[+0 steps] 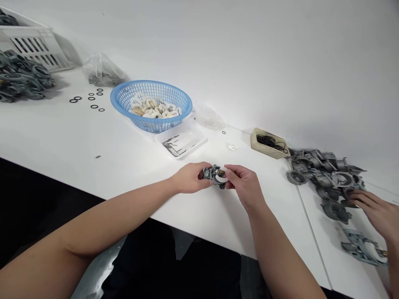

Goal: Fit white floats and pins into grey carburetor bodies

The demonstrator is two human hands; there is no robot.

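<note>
Low over the white table, my left hand (192,177) grips a small grey metal carburetor body (207,173) by its left side. My right hand (245,182) pinches a white C-shaped float (222,179) at its right edge, against the open face of the carburetor. Brass parts show inside the body. The fingertips partly hide both pieces, and whether the float is seated I cannot tell. Beyond my hands stands a white tray (199,140) with thin dark pins. Behind it, a blue basket (116,99) holds many white floats (152,109).
Black rings (94,106) and a plastic bag (102,70) lie left, near piled carburetor bodies (23,79) and a white crate (40,43). A box of black rings (264,149) stands right. Beyond it, a co-worker's hand (378,211) touches grey metal bowls (327,178).
</note>
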